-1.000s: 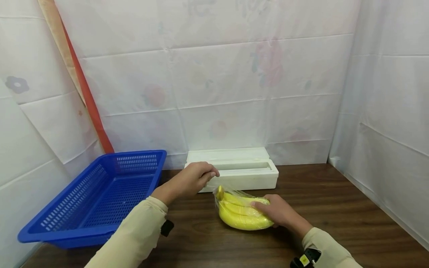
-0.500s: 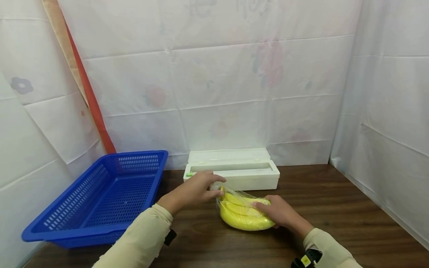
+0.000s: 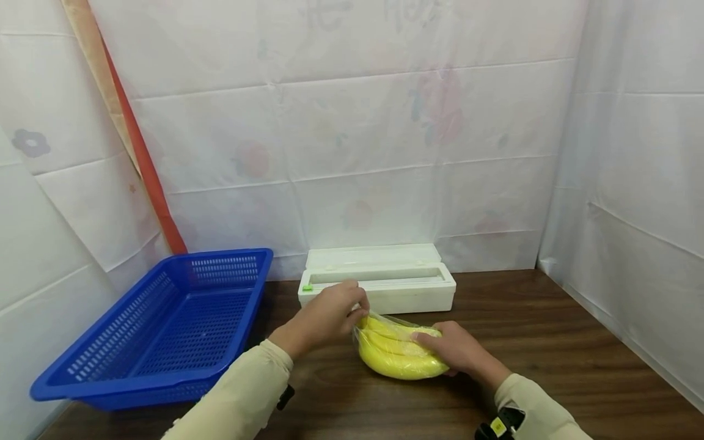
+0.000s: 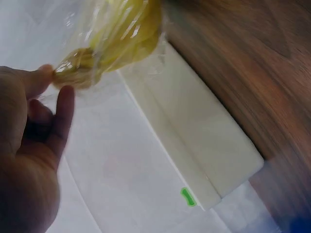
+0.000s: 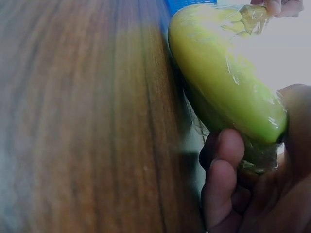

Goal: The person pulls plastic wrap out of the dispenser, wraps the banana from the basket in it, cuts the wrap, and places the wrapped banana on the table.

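A bunch of yellow bananas (image 3: 400, 351) in clear plastic wrap (image 4: 82, 29) is held near the wooden table. My right hand (image 3: 459, 351) grips its right end, thumb on top; in the right wrist view the fingers (image 5: 223, 179) curl beneath the wrapped tips. At the stem end, my left hand (image 3: 330, 315) pinches the wrap between thumb and fingers, as the left wrist view shows beside the brownish stem (image 4: 80, 68). Behind the bananas stands a long white box (image 3: 407, 299) with its lid (image 3: 374, 253) up and a small green slider (image 3: 307, 288) on its left.
To the left, a blue plastic basket (image 3: 137, 384) with slatted sides takes up the table's left side. White printed sheets (image 3: 357, 122) hang behind and on both sides. Brown wooden tabletop (image 3: 506, 305) lies around the box and the hands.
My left hand has come down and right to the stem end and now pinches the wrap there. The box's green slider has come into sight. My right hand keeps its grip on the bananas.
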Motion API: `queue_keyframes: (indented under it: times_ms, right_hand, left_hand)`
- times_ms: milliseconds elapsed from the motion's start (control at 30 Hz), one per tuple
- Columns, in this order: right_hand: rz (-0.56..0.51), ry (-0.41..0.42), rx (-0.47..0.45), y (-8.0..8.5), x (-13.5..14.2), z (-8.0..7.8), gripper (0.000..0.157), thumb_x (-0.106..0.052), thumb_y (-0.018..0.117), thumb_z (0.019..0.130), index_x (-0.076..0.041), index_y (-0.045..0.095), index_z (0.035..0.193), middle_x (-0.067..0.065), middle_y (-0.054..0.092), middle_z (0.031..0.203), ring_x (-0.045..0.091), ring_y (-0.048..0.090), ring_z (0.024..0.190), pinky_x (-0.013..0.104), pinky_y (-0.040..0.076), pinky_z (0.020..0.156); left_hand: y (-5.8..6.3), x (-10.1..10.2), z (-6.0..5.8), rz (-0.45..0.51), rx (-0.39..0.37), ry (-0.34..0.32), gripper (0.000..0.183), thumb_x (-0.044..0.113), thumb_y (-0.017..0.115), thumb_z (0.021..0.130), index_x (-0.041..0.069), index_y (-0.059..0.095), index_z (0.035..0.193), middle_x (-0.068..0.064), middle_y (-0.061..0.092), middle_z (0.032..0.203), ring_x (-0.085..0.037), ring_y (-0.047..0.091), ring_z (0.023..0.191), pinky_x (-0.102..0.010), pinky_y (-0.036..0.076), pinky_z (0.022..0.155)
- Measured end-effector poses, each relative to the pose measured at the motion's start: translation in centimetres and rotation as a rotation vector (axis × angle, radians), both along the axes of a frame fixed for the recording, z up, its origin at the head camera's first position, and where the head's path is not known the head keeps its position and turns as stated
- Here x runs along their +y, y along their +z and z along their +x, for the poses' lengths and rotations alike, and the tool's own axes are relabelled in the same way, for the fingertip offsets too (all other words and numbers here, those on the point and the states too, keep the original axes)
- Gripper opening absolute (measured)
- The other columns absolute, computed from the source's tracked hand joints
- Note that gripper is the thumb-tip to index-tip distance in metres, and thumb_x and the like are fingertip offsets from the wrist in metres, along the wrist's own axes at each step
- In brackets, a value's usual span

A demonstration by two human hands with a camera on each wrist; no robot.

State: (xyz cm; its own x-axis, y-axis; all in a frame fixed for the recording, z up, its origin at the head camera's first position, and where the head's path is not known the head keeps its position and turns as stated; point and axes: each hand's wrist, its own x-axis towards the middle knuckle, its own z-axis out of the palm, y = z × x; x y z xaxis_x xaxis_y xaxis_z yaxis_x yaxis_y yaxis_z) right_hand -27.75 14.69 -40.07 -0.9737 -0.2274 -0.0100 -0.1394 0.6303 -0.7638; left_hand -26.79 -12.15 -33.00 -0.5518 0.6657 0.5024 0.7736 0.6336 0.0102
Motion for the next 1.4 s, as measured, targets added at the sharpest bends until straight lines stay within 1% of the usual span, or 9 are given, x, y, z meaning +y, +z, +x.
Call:
queue_keyframes:
  times_ms: [233, 333, 500, 633, 767, 1000, 1167, 1300, 1400]
  right_hand:
    - [-0.005, 0.023, -0.019, 0.0, -0.3, -0.2, 0.047, -0.055, 0.058, 0.084, -0.009, 0.061, 0.077, 0.005, 0.051, 0.055, 0.015, 0.045, 0.040, 0.029, 0.041, 0.035]
    - [-0.007, 0.021, -0.026, 0.0, -0.4, -0.2, 0.047, -0.055, 0.058, 0.084, -0.009, 0.061, 0.076, 0.004, 0.051, 0.054, 0.014, 0.045, 0.040, 0.028, 0.041, 0.035]
    - [-0.020, 0.002, -0.036, -0.1, -0.2, 0.0, 0.047, -0.054, 0.059, 0.083, -0.008, 0.059, 0.075, 0.004, 0.050, 0.052, 0.013, 0.042, 0.037, 0.028, 0.040, 0.034]
    - [-0.026, -0.012, -0.038, -0.2, 0.0, 0.0, 0.047, -0.054, 0.059, 0.083, -0.008, 0.059, 0.074, 0.004, 0.050, 0.051, 0.013, 0.042, 0.036, 0.028, 0.040, 0.034]
    - [-0.018, -0.026, -0.043, -0.3, 0.1, 0.0, 0.048, -0.055, 0.059, 0.083, -0.008, 0.058, 0.074, 0.004, 0.050, 0.052, 0.014, 0.042, 0.037, 0.027, 0.040, 0.034]
    - [0.011, -0.058, -0.039, -0.5, 0.2, 0.2, 0.048, -0.056, 0.059, 0.082, -0.009, 0.059, 0.075, 0.005, 0.050, 0.055, 0.016, 0.046, 0.041, 0.029, 0.042, 0.036]
    - [0.009, -0.046, -0.029, -0.4, 0.0, 0.2, 0.047, -0.056, 0.059, 0.082, -0.009, 0.060, 0.076, 0.005, 0.051, 0.055, 0.016, 0.046, 0.041, 0.030, 0.042, 0.035]
    - [0.001, -0.040, -0.020, -0.1, -0.1, 0.3, 0.047, -0.055, 0.060, 0.083, -0.008, 0.059, 0.075, 0.005, 0.051, 0.053, 0.015, 0.046, 0.039, 0.030, 0.041, 0.035]
    - [-0.001, -0.030, -0.011, 0.1, -0.2, 0.3, 0.047, -0.054, 0.059, 0.083, -0.008, 0.059, 0.074, 0.005, 0.051, 0.053, 0.015, 0.045, 0.038, 0.029, 0.041, 0.034]
  left_hand:
    - [-0.8, -0.6, 0.9, -0.080, 0.337, -0.107, 0.010, 0.005, 0.055, 0.087, 0.013, 0.051, 0.081, 0.006, 0.041, 0.074, -0.006, 0.039, 0.063, -0.016, 0.036, 0.054]
    - [-1.0, -0.9, 1.2, -0.043, 0.348, -0.138, 0.010, 0.005, 0.059, 0.086, 0.012, 0.054, 0.080, 0.006, 0.042, 0.074, -0.006, 0.039, 0.063, -0.016, 0.036, 0.054]
    - [-1.8, -1.0, 1.5, 0.129, 0.166, -0.129, 0.008, 0.008, 0.071, 0.081, 0.011, 0.067, 0.087, 0.005, 0.056, 0.079, -0.003, 0.049, 0.068, -0.014, 0.042, 0.059]
    - [-2.7, -0.6, 1.9, 0.294, -0.040, -0.047, 0.015, 0.010, 0.072, 0.080, 0.009, 0.071, 0.096, 0.007, 0.056, 0.075, -0.004, 0.049, 0.065, -0.016, 0.043, 0.056]
    - [-3.4, 0.0, 2.5, 0.493, -0.266, 0.044, 0.019, 0.018, 0.065, 0.088, 0.010, 0.071, 0.104, 0.006, 0.065, 0.085, -0.005, 0.055, 0.072, -0.021, 0.047, 0.061]
    - [-4.2, 1.5, 2.4, 0.902, -0.613, 0.110, 0.034, 0.034, 0.053, 0.095, 0.003, 0.064, 0.089, -0.006, 0.060, 0.072, -0.015, 0.057, 0.068, -0.030, 0.051, 0.063]
    - [-4.1, 1.9, 2.2, 1.007, -0.664, 0.203, 0.033, 0.037, 0.060, 0.090, 0.005, 0.055, 0.097, -0.008, 0.062, 0.069, -0.025, 0.062, 0.066, -0.038, 0.054, 0.063]
    - [-3.9, 2.0, 2.0, 0.958, -0.662, 0.269, 0.044, 0.047, 0.065, 0.083, 0.008, 0.053, 0.101, -0.008, 0.062, 0.068, -0.027, 0.061, 0.064, -0.039, 0.052, 0.059]
    - [-3.7, 2.4, 1.8, 0.901, -0.622, 0.340, 0.052, 0.053, 0.068, 0.078, 0.009, 0.053, 0.101, -0.006, 0.060, 0.070, -0.021, 0.058, 0.062, -0.036, 0.049, 0.055]
